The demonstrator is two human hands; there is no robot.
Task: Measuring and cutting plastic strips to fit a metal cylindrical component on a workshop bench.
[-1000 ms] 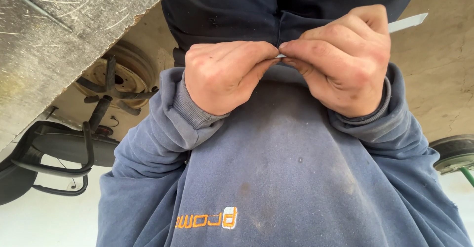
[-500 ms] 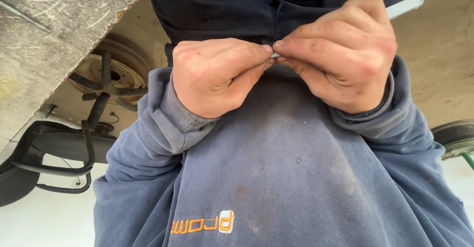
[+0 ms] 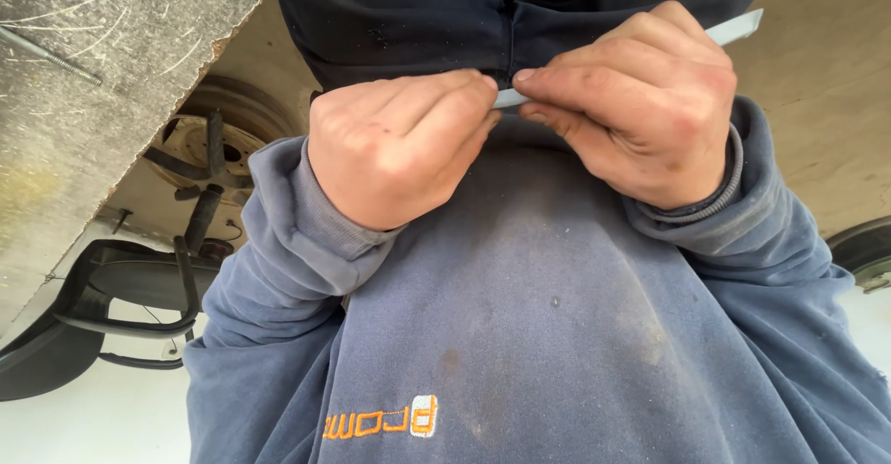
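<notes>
Both of my hands meet over my chest, against a blue-grey sweatshirt (image 3: 557, 315) with an orange logo. My right hand (image 3: 640, 102) is closed around a thin, flat, pale grey strip (image 3: 735, 26), one end of which sticks out past the knuckles at the upper right. My left hand (image 3: 399, 148) pinches the strip's other end between thumb and fingertips where the two hands touch. Most of the strip is hidden inside my right fist. A dark band circles my right wrist.
I am beneath a vehicle. A rusty wheel hub with dark suspension arms (image 3: 200, 144) is at the left, with black curved parts (image 3: 121, 306) below it. A rough grey panel (image 3: 102, 65) fills the upper left. A tyre edge (image 3: 863, 246) shows at the right.
My hands stay pinched together on the strip. Across the frames they have shifted slightly up and to the left in the picture, and more of the wheel hub has come into view.
</notes>
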